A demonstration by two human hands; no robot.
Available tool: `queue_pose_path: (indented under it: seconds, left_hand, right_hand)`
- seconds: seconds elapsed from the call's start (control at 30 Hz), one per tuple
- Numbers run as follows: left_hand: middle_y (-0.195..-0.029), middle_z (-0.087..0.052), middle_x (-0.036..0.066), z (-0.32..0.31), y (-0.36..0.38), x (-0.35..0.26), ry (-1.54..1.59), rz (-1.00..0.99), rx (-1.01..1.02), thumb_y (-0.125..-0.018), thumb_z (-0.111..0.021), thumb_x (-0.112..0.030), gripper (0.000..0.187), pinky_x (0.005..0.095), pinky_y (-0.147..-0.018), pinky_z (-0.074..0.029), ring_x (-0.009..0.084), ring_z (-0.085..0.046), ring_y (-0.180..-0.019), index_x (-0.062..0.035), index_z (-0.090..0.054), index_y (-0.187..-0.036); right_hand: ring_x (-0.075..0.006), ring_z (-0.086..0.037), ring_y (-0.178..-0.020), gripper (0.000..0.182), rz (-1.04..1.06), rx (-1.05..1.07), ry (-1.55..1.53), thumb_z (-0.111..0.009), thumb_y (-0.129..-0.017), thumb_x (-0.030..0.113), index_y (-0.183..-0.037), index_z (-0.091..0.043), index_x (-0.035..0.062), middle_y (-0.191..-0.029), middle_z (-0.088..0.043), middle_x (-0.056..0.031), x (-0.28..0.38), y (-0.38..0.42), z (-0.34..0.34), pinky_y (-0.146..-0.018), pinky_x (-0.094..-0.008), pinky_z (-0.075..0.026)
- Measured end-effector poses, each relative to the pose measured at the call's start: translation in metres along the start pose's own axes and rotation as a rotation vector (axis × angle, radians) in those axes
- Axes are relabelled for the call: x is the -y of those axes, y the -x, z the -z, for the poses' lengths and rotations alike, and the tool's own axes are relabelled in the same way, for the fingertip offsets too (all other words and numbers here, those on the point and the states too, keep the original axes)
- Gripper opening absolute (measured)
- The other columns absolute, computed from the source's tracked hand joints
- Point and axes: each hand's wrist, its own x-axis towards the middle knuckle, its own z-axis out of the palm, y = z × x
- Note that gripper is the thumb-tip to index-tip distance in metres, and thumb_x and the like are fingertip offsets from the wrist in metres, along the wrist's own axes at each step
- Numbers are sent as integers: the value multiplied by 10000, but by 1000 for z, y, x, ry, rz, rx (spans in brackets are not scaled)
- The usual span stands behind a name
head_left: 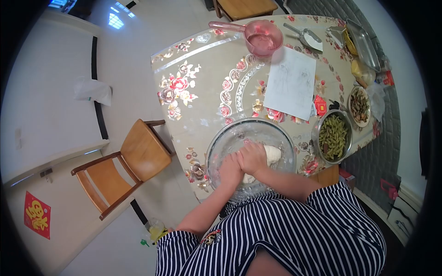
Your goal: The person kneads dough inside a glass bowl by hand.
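A wide clear glass bowl (212, 146) stands at the near edge of the table, close to my body. Inside it is a lump of white dough (273, 154), showing to the right of my hands and a little below them. My left hand (230, 169) and my right hand (252, 158) meet over the dough, knuckles up, and press down on it. Their fingers are curled and partly hidden, with the fingertips out of sight. Some pale smears cling to the glass.
A pink dipper (262, 39), a scoop with white powder (311, 40) and a white sheet (290, 83) lie farther back. To the right are a metal bowl of green pods (333, 138), a plate of food (359, 106) and a metal tray (363, 46). A wooden chair (142, 152) stands left.
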Motion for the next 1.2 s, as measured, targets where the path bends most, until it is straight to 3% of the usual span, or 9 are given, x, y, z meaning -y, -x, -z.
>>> queue_pose_path:
  seconds: [0.23, 0.4, 0.63, 0.7, 0.83, 0.9, 1.0, 1.1, 1.2]
  left_hand:
    - [-976, -731, 220, 26, -22, -5, 140, 79, 11, -895, -720, -404, 640, 537, -745, -550, 424, -713, -864, -23, -533, -1374]
    - [-1241, -704, 237, 49, -39, -11, 33, 224, 313, -839, -759, -574, 1006, 520, -823, -549, 406, -700, -1084, -114, -299, -1606]
    - [-1174, -683, 296, 23, 7, -31, 72, 101, 50, -859, -801, -389, 760, 516, -889, -520, 441, -670, -1085, 28, -454, -1390]
    - [-1188, -626, 316, 16, 35, -52, -42, 71, -58, -857, -807, -281, 618, 517, -930, -503, 471, -617, -1109, 68, -486, -1253]
    - [-1199, -570, 262, 17, 86, -60, 11, -219, -284, -816, -819, -244, 718, 531, -964, -482, 456, -552, -1126, 92, -457, -1338]
    - [-1182, -568, 256, 22, 83, -55, 170, -110, -147, -801, -835, -262, 730, 534, -1012, -442, 450, -530, -1147, 82, -465, -1328]
    - [-1213, -575, 240, 27, 71, -49, 200, 10, 36, -774, -844, -278, 717, 506, -1005, -453, 425, -538, -1160, 48, -494, -1308]
    - [-1216, -576, 239, 0, 70, -38, 115, -89, -3, -785, -813, -264, 665, 499, -1008, -450, 433, -539, -1139, 30, -526, -1308]
    - [-1163, -608, 217, -10, 55, -28, 96, -24, -2, -803, -769, -238, 617, 499, -969, -464, 412, -565, -1087, 27, -538, -1310]
  right_hand:
    - [-315, -701, -911, 316, -152, 412, -33, -581, -941, 316, -749, -727, 112, -900, -749, -137, -4, -41, -6, -854, -473, -486]
    - [-362, -723, -786, 485, -247, 503, 31, -465, -986, 365, -746, -771, 74, -848, -760, -168, -5, -49, -17, -876, -490, -512]
    - [-370, -714, -836, 433, -219, 531, -204, -489, -980, 360, -957, -770, 32, -963, -753, -212, -22, -40, 3, -889, -488, -515]
    - [-362, -686, -930, 398, -647, 735, -669, -504, -988, 343, -1038, -764, 47, -1022, -735, -205, -24, -55, 26, -889, -499, -502]
    - [-315, -695, -1011, 365, -398, 338, -190, -543, -959, 314, -988, -775, 34, -1036, -753, -177, 13, -24, 59, -998, -464, -445]
    - [-281, -647, -1062, 350, -27, 168, -93, -559, -975, 332, -912, -782, 69, -1043, -738, -134, 12, 16, 49, -1002, -459, -415]
    - [-296, -635, -1016, 304, 128, 16, -32, -572, -974, 315, -843, -751, 107, -1001, -710, -109, 19, 42, 56, -970, -451, -407]
    - [-284, -623, -955, 295, 8, 199, -19, -584, -950, 305, -829, -757, 99, -911, -695, -90, 19, 58, 60, -942, -466, -409]
    - [-267, -621, -891, 214, -41, 64, -32, -632, -901, 269, -783, -720, 112, -833, -668, -58, 22, 45, 44, -911, -444, -429]
